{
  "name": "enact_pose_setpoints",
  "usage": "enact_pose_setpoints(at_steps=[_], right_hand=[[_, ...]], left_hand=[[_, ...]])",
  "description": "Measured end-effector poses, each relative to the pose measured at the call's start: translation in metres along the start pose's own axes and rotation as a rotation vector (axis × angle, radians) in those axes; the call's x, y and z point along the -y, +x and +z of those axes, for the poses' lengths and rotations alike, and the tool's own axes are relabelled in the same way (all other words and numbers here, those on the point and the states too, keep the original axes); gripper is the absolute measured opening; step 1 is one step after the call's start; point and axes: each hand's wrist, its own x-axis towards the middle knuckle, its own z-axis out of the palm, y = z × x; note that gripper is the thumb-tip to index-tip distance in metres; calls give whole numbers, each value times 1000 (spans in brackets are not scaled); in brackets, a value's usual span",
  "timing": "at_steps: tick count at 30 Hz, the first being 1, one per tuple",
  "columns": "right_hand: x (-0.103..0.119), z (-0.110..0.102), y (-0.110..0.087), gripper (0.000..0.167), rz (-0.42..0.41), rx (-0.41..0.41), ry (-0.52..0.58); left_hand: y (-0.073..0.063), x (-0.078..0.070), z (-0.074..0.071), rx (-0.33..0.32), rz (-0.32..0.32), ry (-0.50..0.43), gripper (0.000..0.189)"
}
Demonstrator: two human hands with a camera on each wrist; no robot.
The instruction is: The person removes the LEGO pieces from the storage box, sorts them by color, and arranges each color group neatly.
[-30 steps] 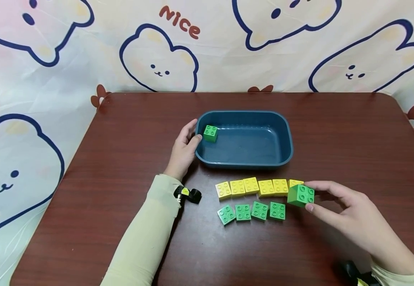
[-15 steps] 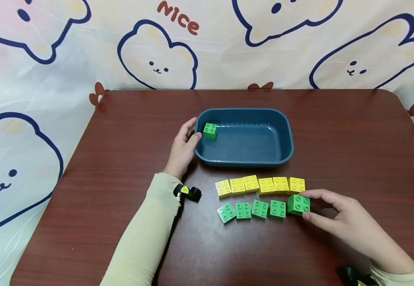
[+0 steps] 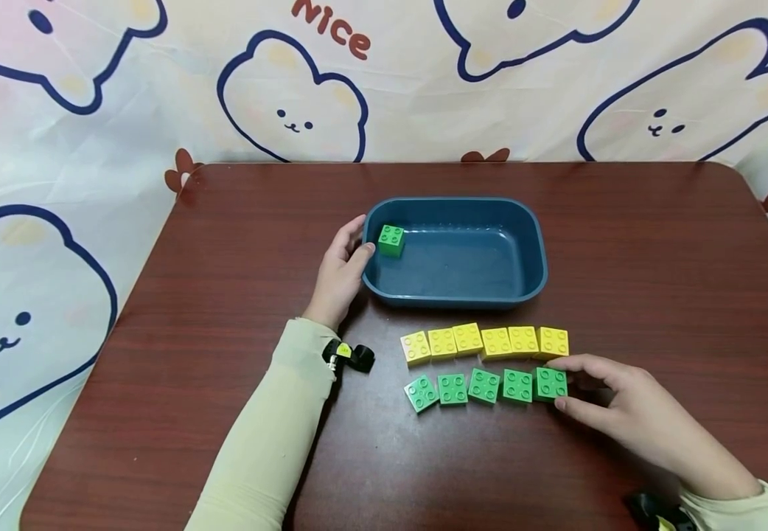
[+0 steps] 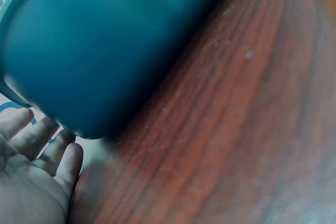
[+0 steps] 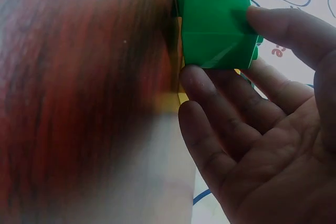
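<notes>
My right hand (image 3: 629,405) pinches a green toy building block (image 3: 550,383) between thumb and fingers, at the right end of a row of green blocks (image 3: 483,386). In the right wrist view, that green block (image 5: 218,35) has the thumb at its studded side and fingertips at the opposite side. Just behind runs a row of yellow blocks (image 3: 468,338). My left hand (image 3: 339,273) holds the left end of a dark blue plastic box (image 3: 453,302), thumb at the rim and fingers along the outer wall. A single green block (image 3: 391,240) sits inside, at its left end.
Everything stands on a brown wood-grain table (image 3: 225,243). Behind it hangs a pale cloth (image 3: 424,118) printed with bears. Cameras are strapped to both wrists, the left camera (image 3: 357,358) lying close to the table, left of the block rows.
My right hand has come down and slightly left, bringing its green block from in front of the last yellow block to the end of the green row. My left hand stays at the box.
</notes>
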Motion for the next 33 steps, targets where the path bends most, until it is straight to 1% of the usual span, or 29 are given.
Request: enact_pose_setpoints(at_steps=[3, 8, 14, 19, 24, 26, 29, 33], right_hand=[[-1, 0, 0, 36, -4, 3, -11], [-1, 0, 1, 36, 16, 23, -18], [-1, 1, 1, 37, 9, 31, -24], [-1, -1, 3, 39, 37, 64, -39], [-1, -2, 3, 41, 43, 78, -43], [0, -4, 2, 42, 44, 70, -44], [1, -8, -1, 43, 22, 32, -56], [6, -19, -4, 43, -10, -19, -112]], left_hand=[[0, -1, 0, 3, 5, -2, 49], [-1, -1, -1, 2, 5, -1, 49], [-1, -1, -1, 0, 3, 3, 50], [0, 0, -3, 3, 11, -1, 49], [0, 0, -3, 0, 7, -1, 49], [0, -1, -3, 0, 5, 2, 49], [0, 0, -2, 3, 6, 2, 49], [1, 0, -1, 7, 10, 0, 49]])
